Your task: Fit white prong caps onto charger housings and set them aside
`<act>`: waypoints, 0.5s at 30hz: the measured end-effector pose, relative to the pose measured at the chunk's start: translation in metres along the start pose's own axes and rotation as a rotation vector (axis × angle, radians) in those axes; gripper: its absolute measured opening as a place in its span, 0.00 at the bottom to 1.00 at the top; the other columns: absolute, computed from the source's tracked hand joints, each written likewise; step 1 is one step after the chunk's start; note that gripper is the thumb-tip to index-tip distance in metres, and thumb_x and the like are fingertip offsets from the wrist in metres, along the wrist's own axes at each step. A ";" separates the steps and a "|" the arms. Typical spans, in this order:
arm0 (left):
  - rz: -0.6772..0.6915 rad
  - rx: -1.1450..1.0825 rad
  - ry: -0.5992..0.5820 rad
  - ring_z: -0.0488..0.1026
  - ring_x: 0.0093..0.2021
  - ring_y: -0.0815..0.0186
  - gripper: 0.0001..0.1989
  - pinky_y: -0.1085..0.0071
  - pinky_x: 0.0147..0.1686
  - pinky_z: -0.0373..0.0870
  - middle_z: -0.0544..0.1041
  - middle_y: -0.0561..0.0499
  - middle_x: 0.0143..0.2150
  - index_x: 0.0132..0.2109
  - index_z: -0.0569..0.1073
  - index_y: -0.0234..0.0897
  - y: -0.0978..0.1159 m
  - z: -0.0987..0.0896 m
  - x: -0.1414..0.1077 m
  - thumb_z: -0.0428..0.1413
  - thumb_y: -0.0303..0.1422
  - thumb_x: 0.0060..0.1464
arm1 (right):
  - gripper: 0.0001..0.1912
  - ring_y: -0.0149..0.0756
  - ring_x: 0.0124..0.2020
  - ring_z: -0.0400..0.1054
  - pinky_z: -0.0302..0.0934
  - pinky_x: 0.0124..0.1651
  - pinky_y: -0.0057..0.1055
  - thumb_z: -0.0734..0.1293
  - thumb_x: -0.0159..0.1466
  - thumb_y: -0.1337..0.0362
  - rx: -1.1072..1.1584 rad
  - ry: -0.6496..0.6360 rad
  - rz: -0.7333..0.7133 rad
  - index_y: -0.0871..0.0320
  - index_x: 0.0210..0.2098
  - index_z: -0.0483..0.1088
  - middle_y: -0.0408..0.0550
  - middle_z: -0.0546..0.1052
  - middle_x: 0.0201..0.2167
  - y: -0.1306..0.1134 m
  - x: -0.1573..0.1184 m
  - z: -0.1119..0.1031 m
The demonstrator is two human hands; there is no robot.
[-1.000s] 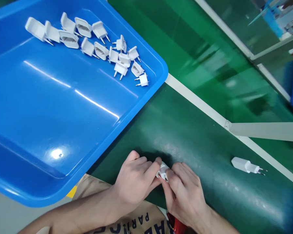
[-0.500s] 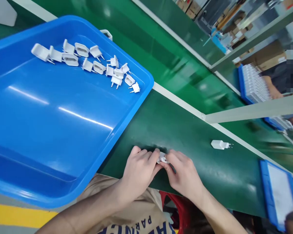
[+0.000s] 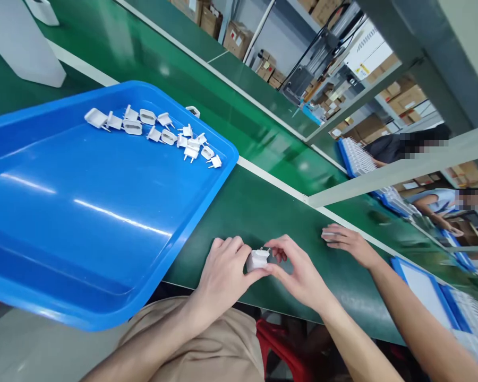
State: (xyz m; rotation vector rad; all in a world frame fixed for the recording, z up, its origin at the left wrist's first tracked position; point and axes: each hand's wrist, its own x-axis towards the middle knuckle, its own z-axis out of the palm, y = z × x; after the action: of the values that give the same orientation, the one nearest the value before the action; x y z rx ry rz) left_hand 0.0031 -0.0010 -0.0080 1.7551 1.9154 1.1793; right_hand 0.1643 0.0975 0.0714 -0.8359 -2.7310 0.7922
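A white two-pin plug adapter (image 3: pixel 258 260) is held just above the green worktop, its pins pointing right. My left hand (image 3: pixel 226 278) is closed around its left side, thumb along the near edge. At the pin end my right hand (image 3: pixel 300 273) has its thumb against the adapter and its curled fingers by the pins. To the left lies a blue tray (image 3: pixel 115 265) with several white plug pieces (image 3: pixel 191 153) scattered along its far side.
A co-worker's hand (image 3: pixel 348 244) reaches in from the right, over a white item mostly hidden under its fingers. A metal frame bar (image 3: pixel 382 185) crosses at right. Beyond it are blue trays (image 3: pixel 422 292) and other people. One white piece (image 3: pixel 193 111) lies behind the big tray.
My hands have parted slightly, showing more of the adapter between them. A co-worker's hand has come in over the adapter lying at right. The view has shifted.
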 end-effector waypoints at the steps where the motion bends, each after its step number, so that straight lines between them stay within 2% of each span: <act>1: 0.005 -0.026 0.006 0.70 0.36 0.61 0.18 0.62 0.39 0.58 0.72 0.52 0.34 0.35 0.75 0.37 -0.001 0.000 -0.001 0.63 0.48 0.61 | 0.12 0.36 0.37 0.69 0.67 0.40 0.31 0.66 0.74 0.56 0.048 0.008 -0.004 0.55 0.53 0.69 0.48 0.73 0.40 0.000 0.000 -0.001; 4: 0.033 -0.071 0.007 0.67 0.35 0.62 0.18 0.63 0.39 0.58 0.70 0.53 0.34 0.36 0.74 0.37 -0.003 0.000 -0.003 0.66 0.47 0.59 | 0.08 0.37 0.39 0.70 0.67 0.41 0.32 0.65 0.74 0.60 0.103 -0.034 -0.018 0.55 0.50 0.72 0.49 0.75 0.42 -0.001 0.003 0.001; 7: 0.038 -0.088 -0.012 0.67 0.37 0.62 0.14 0.63 0.40 0.58 0.70 0.53 0.36 0.39 0.75 0.37 -0.006 0.001 -0.004 0.68 0.42 0.58 | 0.05 0.35 0.36 0.69 0.65 0.38 0.31 0.67 0.74 0.61 0.072 -0.070 -0.007 0.55 0.42 0.72 0.46 0.75 0.36 0.000 0.008 0.005; 10: 0.024 -0.090 -0.041 0.68 0.38 0.63 0.13 0.63 0.41 0.58 0.70 0.54 0.37 0.40 0.75 0.38 -0.007 0.000 -0.004 0.69 0.39 0.58 | 0.06 0.33 0.31 0.68 0.62 0.33 0.28 0.66 0.74 0.60 0.095 -0.070 0.038 0.55 0.41 0.71 0.43 0.74 0.32 0.003 0.009 0.009; 13: 0.013 -0.072 -0.047 0.68 0.37 0.62 0.14 0.63 0.41 0.57 0.70 0.54 0.37 0.41 0.76 0.38 -0.006 0.001 -0.004 0.69 0.41 0.56 | 0.03 0.31 0.28 0.66 0.61 0.30 0.27 0.66 0.74 0.62 0.142 0.017 0.032 0.54 0.43 0.69 0.40 0.74 0.30 0.009 0.004 0.015; 15: 0.015 -0.054 -0.046 0.69 0.37 0.62 0.14 0.62 0.40 0.56 0.71 0.54 0.37 0.41 0.76 0.38 -0.004 0.001 -0.003 0.69 0.41 0.57 | 0.02 0.31 0.28 0.65 0.60 0.31 0.28 0.66 0.73 0.65 0.057 0.117 -0.108 0.55 0.45 0.68 0.41 0.74 0.31 0.014 0.001 0.020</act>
State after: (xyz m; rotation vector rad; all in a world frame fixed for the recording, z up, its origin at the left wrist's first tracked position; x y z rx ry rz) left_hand 0.0014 -0.0031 -0.0124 1.7561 1.8304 1.1736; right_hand 0.1642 0.0989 0.0473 -0.6934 -2.6131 0.7705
